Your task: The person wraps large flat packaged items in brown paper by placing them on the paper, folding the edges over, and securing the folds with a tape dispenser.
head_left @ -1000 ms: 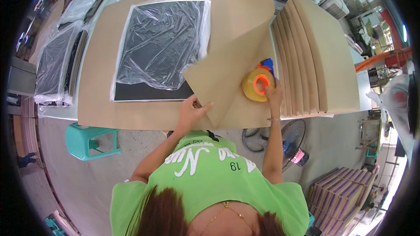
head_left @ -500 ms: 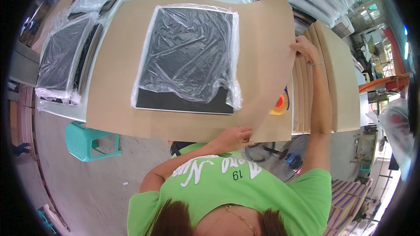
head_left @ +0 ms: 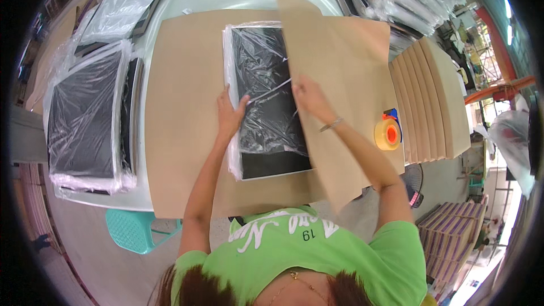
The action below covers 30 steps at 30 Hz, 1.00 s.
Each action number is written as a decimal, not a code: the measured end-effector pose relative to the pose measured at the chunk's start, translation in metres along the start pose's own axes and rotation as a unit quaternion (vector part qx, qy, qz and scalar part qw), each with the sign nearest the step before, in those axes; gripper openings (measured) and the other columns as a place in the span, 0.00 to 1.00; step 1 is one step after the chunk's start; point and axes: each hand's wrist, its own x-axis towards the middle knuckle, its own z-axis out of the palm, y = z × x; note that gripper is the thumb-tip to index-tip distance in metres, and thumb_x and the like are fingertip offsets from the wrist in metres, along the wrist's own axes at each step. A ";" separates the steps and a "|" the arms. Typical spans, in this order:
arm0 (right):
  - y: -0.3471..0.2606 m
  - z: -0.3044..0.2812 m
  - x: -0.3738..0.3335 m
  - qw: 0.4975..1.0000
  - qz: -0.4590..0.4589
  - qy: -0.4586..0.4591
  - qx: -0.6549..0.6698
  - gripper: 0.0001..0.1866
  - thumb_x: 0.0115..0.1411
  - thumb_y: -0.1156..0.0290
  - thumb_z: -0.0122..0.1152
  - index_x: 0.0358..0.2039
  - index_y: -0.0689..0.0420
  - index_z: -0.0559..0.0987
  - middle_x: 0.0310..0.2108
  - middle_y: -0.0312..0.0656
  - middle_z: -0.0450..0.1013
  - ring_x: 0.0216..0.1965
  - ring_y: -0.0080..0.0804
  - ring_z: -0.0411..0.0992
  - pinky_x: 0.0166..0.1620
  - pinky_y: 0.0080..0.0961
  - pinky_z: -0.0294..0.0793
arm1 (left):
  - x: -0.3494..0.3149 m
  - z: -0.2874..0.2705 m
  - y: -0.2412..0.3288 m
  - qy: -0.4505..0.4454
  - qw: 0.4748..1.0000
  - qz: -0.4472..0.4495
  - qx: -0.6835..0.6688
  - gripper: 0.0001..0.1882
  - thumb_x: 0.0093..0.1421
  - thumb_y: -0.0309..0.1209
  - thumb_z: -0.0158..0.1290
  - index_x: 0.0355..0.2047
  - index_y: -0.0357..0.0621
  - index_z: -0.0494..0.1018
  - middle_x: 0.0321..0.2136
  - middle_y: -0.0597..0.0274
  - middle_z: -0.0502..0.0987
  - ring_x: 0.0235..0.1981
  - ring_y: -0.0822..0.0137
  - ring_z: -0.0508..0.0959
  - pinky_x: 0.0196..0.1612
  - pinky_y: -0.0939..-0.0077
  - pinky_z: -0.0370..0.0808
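A black rectangular panel in clear plastic wrap (head_left: 266, 130) lies on a large sheet of brown kraft paper (head_left: 184, 113) spread on the table. The paper's right side is lifted and folded inward, covering the panel's right part. At the fold's edge, my right hand (head_left: 311, 99) is closed on the paper, its fingers partly hidden. My left hand (head_left: 229, 116) lies flat against the panel's left edge, thumb apart from the fingers on the plastic. Along the panel's near end, the plastic stops short and bare black surface shows.
A tape dispenser with a tape roll (head_left: 387, 134) stands on the right by stacked folded brown paper packs (head_left: 436, 96). Wrapped panels (head_left: 85, 113) lie at left; more wrapped panels (head_left: 391, 0) are piled far right. A green plastic stool (head_left: 130, 229) stands below the table's left side.
The paper's right side has been brought leftward over the panel by my right hand. My left hand has gone from the paper's near edge to the panel's left edge.
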 end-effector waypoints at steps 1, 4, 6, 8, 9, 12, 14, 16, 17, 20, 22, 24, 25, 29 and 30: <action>-0.002 0.020 -0.004 0.999 0.040 -0.007 0.006 0.18 0.59 0.66 0.54 0.46 0.64 0.69 0.36 0.60 0.73 0.40 0.60 0.72 0.42 0.50 0.70 | 0.007 0.008 -0.006 -0.028 1.000 -0.002 -0.003 0.41 0.57 0.44 0.57 0.64 0.38 0.53 0.53 0.37 0.63 0.55 0.43 0.64 0.60 0.55 0.59; -0.036 0.045 -0.017 0.984 0.156 -0.062 -0.064 0.17 0.58 0.69 0.54 0.46 0.62 0.67 0.35 0.58 0.74 0.40 0.58 0.73 0.40 0.51 0.70 | 0.003 0.008 -0.001 -0.067 0.997 0.022 -0.014 0.41 0.57 0.39 0.57 0.67 0.50 0.50 0.55 0.35 0.62 0.57 0.41 0.62 0.62 0.54 0.57; -0.037 0.057 -0.017 0.984 0.147 -0.047 -0.093 0.16 0.57 0.73 0.54 0.45 0.60 0.66 0.33 0.55 0.74 0.38 0.57 0.73 0.39 0.52 0.70 | 0.001 0.011 -0.002 -0.076 0.995 0.040 -0.052 0.38 0.58 0.32 0.56 0.66 0.58 0.54 0.58 0.33 0.58 0.59 0.38 0.60 0.63 0.53 0.56; -0.039 0.068 -0.021 0.986 0.118 -0.026 -0.114 0.15 0.55 0.76 0.53 0.44 0.59 0.66 0.31 0.53 0.75 0.36 0.56 0.74 0.37 0.52 0.70 | 0.000 0.007 0.004 -0.094 0.992 0.054 -0.057 0.34 0.58 0.30 0.55 0.65 0.56 0.58 0.59 0.32 0.56 0.60 0.36 0.60 0.63 0.53 0.56; -0.043 0.074 -0.026 0.988 0.093 -0.011 -0.121 0.15 0.54 0.77 0.52 0.43 0.58 0.66 0.30 0.52 0.75 0.35 0.55 0.74 0.37 0.52 0.70 | 0.001 0.005 0.008 -0.102 0.991 0.061 -0.061 0.32 0.58 0.28 0.55 0.64 0.54 0.60 0.60 0.31 0.55 0.60 0.35 0.59 0.62 0.53 0.56; -0.060 0.070 -0.019 0.984 0.094 -0.038 -0.147 0.18 0.52 0.79 0.52 0.44 0.56 0.66 0.28 0.50 0.74 0.32 0.55 0.75 0.35 0.50 0.71 | -0.001 0.007 0.011 -0.120 0.991 0.034 -0.047 0.29 0.60 0.26 0.53 0.62 0.53 0.64 0.62 0.34 0.52 0.62 0.38 0.57 0.64 0.55 0.54; -0.078 0.061 -0.013 0.984 0.104 -0.059 -0.133 0.19 0.51 0.80 0.52 0.46 0.55 0.67 0.28 0.50 0.74 0.31 0.54 0.75 0.34 0.49 0.71 | -0.001 0.004 0.011 -0.130 0.990 0.026 -0.049 0.28 0.61 0.26 0.52 0.62 0.54 0.63 0.62 0.35 0.52 0.64 0.38 0.55 0.65 0.56 0.53; -0.090 0.052 -0.012 0.989 0.101 -0.056 -0.097 0.20 0.51 0.81 0.51 0.46 0.56 0.67 0.28 0.51 0.74 0.31 0.54 0.75 0.33 0.49 0.72 | -0.001 0.002 0.014 -0.115 0.993 0.031 -0.016 0.28 0.61 0.26 0.51 0.62 0.55 0.64 0.62 0.34 0.52 0.64 0.38 0.55 0.65 0.55 0.53; -0.087 0.056 -0.012 0.987 0.104 -0.061 -0.103 0.20 0.51 0.81 0.51 0.46 0.56 0.66 0.28 0.51 0.74 0.31 0.54 0.75 0.33 0.48 0.72 | -0.003 0.003 0.015 -0.108 0.994 0.033 0.000 0.28 0.61 0.25 0.51 0.62 0.56 0.64 0.62 0.34 0.52 0.63 0.38 0.55 0.65 0.55 0.53; -0.076 0.071 -0.014 0.988 0.099 -0.045 -0.110 0.20 0.51 0.81 0.51 0.46 0.57 0.65 0.29 0.51 0.74 0.31 0.55 0.74 0.33 0.48 0.72 | -0.003 0.005 0.014 -0.112 0.993 0.040 -0.006 0.26 0.62 0.27 0.50 0.61 0.57 0.64 0.61 0.34 0.52 0.62 0.38 0.56 0.64 0.55 0.53; -0.064 0.083 -0.018 0.992 0.072 0.003 -0.104 0.19 0.52 0.80 0.51 0.46 0.57 0.64 0.30 0.51 0.74 0.31 0.55 0.74 0.33 0.48 0.71 | -0.003 0.007 0.016 -0.130 0.991 0.025 -0.013 0.26 0.63 0.28 0.49 0.62 0.57 0.64 0.61 0.34 0.52 0.62 0.38 0.56 0.64 0.54 0.53; -0.061 0.082 -0.020 0.991 0.093 -0.050 -0.082 0.21 0.52 0.79 0.51 0.48 0.57 0.64 0.31 0.52 0.74 0.32 0.55 0.74 0.34 0.48 0.72 | -0.003 0.006 0.015 -0.138 0.990 0.008 0.007 0.24 0.64 0.37 0.49 0.61 0.57 0.63 0.57 0.32 0.55 0.59 0.36 0.58 0.62 0.51 0.54; -0.064 0.079 -0.021 0.989 0.098 -0.077 -0.074 0.21 0.52 0.79 0.51 0.49 0.57 0.64 0.31 0.52 0.74 0.33 0.56 0.74 0.34 0.47 0.72 | 0.005 0.005 0.025 -0.151 0.987 -0.047 0.027 0.25 0.63 0.40 0.50 0.61 0.58 0.63 0.55 0.33 0.56 0.58 0.36 0.59 0.61 0.50 0.55; -0.072 0.074 -0.027 0.998 0.056 -0.038 -0.018 0.23 0.55 0.77 0.52 0.52 0.58 0.63 0.35 0.54 0.73 0.37 0.55 0.73 0.35 0.48 0.71 | 0.026 0.029 0.046 -0.090 0.977 -0.133 0.142 0.35 0.54 0.54 0.57 0.60 0.63 0.61 0.47 0.38 0.60 0.52 0.38 0.61 0.54 0.45 0.59; -0.062 0.075 -0.034 0.998 0.046 -0.033 -0.021 0.24 0.55 0.76 0.52 0.53 0.58 0.62 0.35 0.54 0.72 0.38 0.54 0.73 0.35 0.48 0.71 | 0.026 0.040 0.050 -0.073 0.974 -0.139 0.165 0.36 0.53 0.54 0.58 0.60 0.64 0.61 0.47 0.40 0.59 0.51 0.40 0.61 0.53 0.45 0.59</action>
